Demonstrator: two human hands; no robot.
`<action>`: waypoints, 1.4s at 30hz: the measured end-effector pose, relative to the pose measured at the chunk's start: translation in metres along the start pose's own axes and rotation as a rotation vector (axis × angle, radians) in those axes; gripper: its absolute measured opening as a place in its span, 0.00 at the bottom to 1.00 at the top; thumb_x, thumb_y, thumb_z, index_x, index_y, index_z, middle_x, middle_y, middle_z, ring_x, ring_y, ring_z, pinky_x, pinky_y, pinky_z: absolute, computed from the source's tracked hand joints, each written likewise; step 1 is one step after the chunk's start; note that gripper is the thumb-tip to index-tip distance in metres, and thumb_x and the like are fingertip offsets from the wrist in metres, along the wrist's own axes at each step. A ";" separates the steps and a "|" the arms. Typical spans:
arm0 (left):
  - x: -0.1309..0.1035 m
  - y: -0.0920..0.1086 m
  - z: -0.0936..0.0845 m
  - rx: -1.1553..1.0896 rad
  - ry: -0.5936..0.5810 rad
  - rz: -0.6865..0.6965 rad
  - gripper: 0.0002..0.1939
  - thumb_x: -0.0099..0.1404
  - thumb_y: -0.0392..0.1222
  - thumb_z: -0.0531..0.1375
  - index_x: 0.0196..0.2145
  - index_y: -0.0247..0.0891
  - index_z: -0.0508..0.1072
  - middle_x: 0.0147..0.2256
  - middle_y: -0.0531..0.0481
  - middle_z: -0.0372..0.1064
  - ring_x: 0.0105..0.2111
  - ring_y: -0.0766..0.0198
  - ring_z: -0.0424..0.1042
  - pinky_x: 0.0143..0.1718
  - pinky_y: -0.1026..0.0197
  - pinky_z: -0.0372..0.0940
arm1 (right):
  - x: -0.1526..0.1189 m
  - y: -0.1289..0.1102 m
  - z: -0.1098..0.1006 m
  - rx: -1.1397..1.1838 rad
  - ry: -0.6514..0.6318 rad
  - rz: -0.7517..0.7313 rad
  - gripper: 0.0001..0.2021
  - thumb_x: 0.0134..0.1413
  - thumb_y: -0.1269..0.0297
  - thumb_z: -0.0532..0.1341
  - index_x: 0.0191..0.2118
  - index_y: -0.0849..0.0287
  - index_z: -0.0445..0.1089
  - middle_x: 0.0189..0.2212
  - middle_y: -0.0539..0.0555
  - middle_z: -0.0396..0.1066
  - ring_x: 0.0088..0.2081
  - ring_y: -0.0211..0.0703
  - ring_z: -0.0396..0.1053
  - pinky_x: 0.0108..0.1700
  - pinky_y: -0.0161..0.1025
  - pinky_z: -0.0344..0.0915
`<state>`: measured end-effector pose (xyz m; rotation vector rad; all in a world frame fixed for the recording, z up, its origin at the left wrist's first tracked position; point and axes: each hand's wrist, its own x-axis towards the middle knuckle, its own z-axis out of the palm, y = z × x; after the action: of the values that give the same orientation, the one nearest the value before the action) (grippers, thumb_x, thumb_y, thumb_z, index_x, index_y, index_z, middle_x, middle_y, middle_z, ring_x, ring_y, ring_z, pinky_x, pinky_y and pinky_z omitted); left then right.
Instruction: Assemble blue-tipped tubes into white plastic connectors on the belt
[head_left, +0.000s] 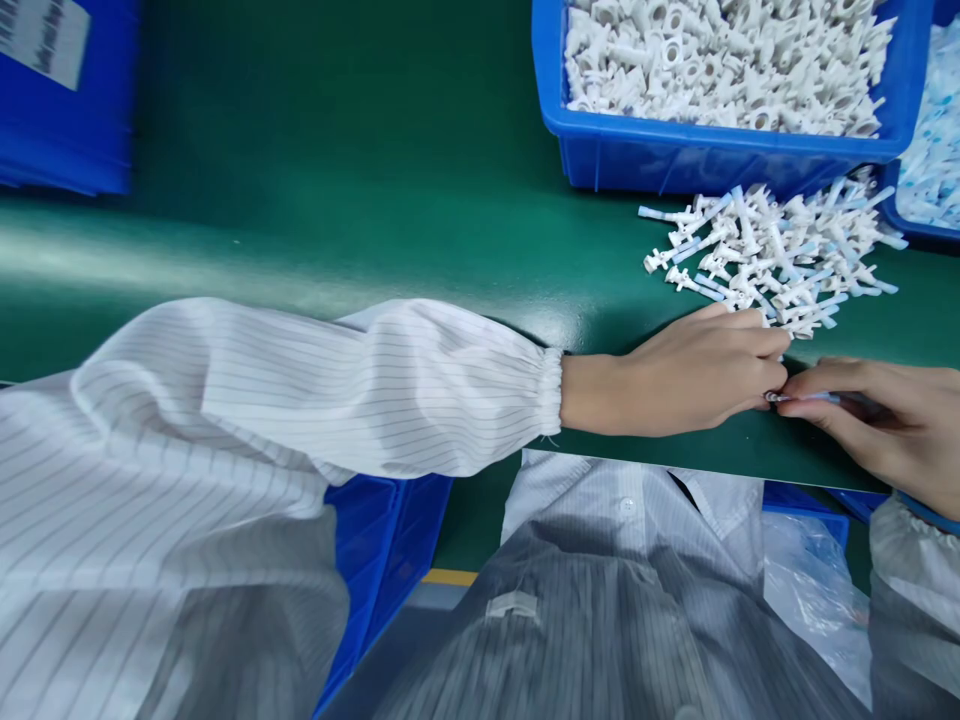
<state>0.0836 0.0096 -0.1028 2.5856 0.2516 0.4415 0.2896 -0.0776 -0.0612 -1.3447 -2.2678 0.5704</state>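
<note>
My left hand (697, 365) reaches in from the left with its back up and its fingers curled closed. Its fingertips meet those of my right hand (889, 415), and whatever they grip is hidden behind the knuckles. Between thumb and forefinger, my right hand pinches a thin pale-blue tube (823, 397), with a small whitish end showing at the fingertips. Just beyond both hands lies a loose pile of white plastic fittings with pale-blue tubes (787, 250).
A blue bin (705, 150) full of white plastic fittings stands behind the pile. Right of it, another blue bin (930, 232) holds pale-blue pieces. A labelled blue box (67, 130) sits far left on the green table (337, 200). Below the edge are blue bins (367, 540) and clear plastic (814, 570).
</note>
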 end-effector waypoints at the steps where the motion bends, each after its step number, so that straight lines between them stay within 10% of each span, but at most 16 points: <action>1: 0.000 0.000 0.000 0.000 -0.010 -0.001 0.13 0.75 0.40 0.52 0.39 0.37 0.76 0.41 0.46 0.71 0.41 0.60 0.67 0.41 0.55 0.59 | 0.000 0.000 -0.001 0.000 -0.008 -0.006 0.03 0.66 0.67 0.63 0.38 0.53 0.72 0.29 0.45 0.75 0.19 0.31 0.63 0.22 0.32 0.60; 19: 0.006 0.002 -0.006 -0.038 -0.079 -0.047 0.13 0.74 0.40 0.55 0.34 0.36 0.76 0.38 0.48 0.73 0.40 0.60 0.69 0.39 0.55 0.57 | 0.007 -0.016 0.001 -0.256 0.003 -0.203 0.07 0.65 0.76 0.60 0.41 0.56 0.69 0.27 0.49 0.71 0.26 0.38 0.67 0.33 0.37 0.65; 27: 0.009 0.002 -0.007 -0.032 -0.086 -0.057 0.15 0.74 0.38 0.54 0.29 0.36 0.74 0.37 0.48 0.73 0.40 0.60 0.68 0.40 0.55 0.57 | 0.012 -0.028 -0.009 -0.396 -0.232 -0.240 0.15 0.67 0.76 0.48 0.35 0.55 0.68 0.28 0.54 0.65 0.28 0.48 0.64 0.28 0.45 0.60; 42: 0.015 -0.002 -0.009 -0.042 -0.114 -0.045 0.13 0.73 0.37 0.54 0.34 0.36 0.77 0.38 0.48 0.75 0.39 0.60 0.70 0.41 0.56 0.58 | 0.011 -0.020 -0.010 -0.328 -0.201 -0.260 0.10 0.69 0.74 0.52 0.41 0.57 0.69 0.29 0.52 0.66 0.28 0.42 0.65 0.30 0.41 0.61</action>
<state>0.0936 0.0193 -0.0925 2.5485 0.2576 0.2790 0.2764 -0.0748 -0.0403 -1.1446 -2.7399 0.2619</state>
